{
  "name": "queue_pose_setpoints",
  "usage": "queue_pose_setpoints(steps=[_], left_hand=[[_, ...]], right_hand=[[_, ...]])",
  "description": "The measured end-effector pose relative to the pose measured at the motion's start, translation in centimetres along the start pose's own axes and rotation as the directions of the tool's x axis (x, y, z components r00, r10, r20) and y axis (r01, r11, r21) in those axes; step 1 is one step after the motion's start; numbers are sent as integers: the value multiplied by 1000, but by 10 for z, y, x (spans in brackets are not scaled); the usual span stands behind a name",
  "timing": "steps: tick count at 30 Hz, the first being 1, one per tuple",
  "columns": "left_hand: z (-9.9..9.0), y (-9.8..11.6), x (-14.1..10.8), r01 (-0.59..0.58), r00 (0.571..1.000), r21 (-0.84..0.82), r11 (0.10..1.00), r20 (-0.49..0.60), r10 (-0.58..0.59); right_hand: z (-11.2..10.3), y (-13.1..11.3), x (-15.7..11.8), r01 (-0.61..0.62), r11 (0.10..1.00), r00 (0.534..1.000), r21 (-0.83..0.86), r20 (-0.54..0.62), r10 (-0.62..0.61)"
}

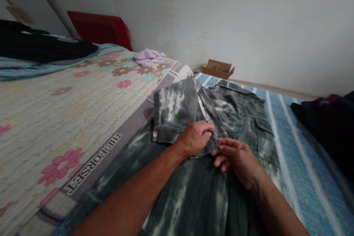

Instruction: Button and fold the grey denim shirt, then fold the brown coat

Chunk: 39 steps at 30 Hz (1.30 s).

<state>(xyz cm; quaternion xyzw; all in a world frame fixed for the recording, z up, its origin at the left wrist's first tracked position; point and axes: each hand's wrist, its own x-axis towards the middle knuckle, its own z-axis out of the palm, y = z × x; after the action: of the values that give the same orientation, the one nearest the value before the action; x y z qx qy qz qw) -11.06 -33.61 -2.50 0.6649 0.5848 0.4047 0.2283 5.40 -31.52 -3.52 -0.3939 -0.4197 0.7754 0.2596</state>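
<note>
A grey-green garment with white tie-dye patches (190, 195) lies spread over the bed, with a flap pocket on its right part. One piece of it, like a sleeve with a cuff (173, 108), is folded across the upper left. My left hand (195, 138) is closed on the cuff edge, thumb and finger pinching the cloth. Just right of it, my right hand (238, 156) pinches the corner of the same cuff between thumb and forefinger, its other fingers curled beneath. The hands are close together but apart.
A flowered mattress (110, 99) rises at the left, with dark clothes (44, 46) and a lilac cloth (149, 57) on it. A cardboard box (215, 68) sits by the wall. Dark clothes (329, 129) lie at the right on the blue striped sheet (301, 155).
</note>
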Motion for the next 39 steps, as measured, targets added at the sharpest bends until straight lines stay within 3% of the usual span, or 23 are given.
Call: queue_pose_setpoints(steps=[5, 12, 17, 22, 28, 39], left_hand=[[0, -1, 0, -54, 998, 11, 998, 21, 54], [2, -3, 2, -207, 971, 52, 977, 132, 199], [-4, 1, 3, -233, 953, 143, 962, 229, 197], [-8, 0, 4, -171, 965, 155, 973, 226, 134], [-9, -1, 4, -7, 985, 56, 998, 172, -3], [-16, 3, 6, 172, 945, -49, 984, 292, -150]], right_hand=[[-1, 1, 0, 7, 1000, 999, -17, 32, -6], [0, 2, 1, 18, 999, 999, -51, 52, -15], [1, 2, 2, 29, 998, 999, -54, 43, -27], [4, 5, 3, 51, 996, 999, -72, 10, -50], [8, 6, 3, 55, 987, 998, -149, -26, -59], [12, 7, 3, 77, 982, 996, -174, -26, -83]])
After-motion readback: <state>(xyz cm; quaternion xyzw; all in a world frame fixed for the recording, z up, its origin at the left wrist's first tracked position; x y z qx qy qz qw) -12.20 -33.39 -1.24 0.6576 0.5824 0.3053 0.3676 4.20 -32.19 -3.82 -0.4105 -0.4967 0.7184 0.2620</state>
